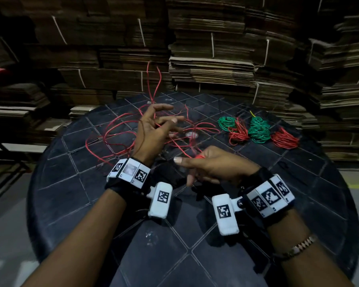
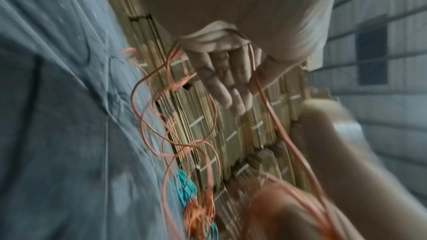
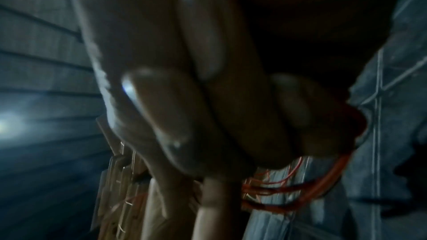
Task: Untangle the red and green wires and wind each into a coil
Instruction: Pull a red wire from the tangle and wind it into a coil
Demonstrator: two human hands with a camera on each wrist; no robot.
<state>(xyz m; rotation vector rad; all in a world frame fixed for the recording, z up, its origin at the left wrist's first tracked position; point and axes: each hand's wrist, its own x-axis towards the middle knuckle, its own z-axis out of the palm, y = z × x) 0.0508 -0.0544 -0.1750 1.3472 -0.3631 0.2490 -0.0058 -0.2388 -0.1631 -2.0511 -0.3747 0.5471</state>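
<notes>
Right hand (image 1: 214, 164) pinches a small started bundle of the red wire (image 1: 116, 129), whose slack sprawls across the worktop (image 1: 71, 183) leftward and beyond it, under the nearer left hand (image 1: 153, 129), fingers spread with a strand draped through them.

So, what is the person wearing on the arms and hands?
Both forearms are bare, with no sleeves. Each wrist has a black strap carrying white blocks printed with black square markers, and a white camera box with one more marker. The right arm also wears a metal link bracelet. The hands wear no gloves.
</notes>
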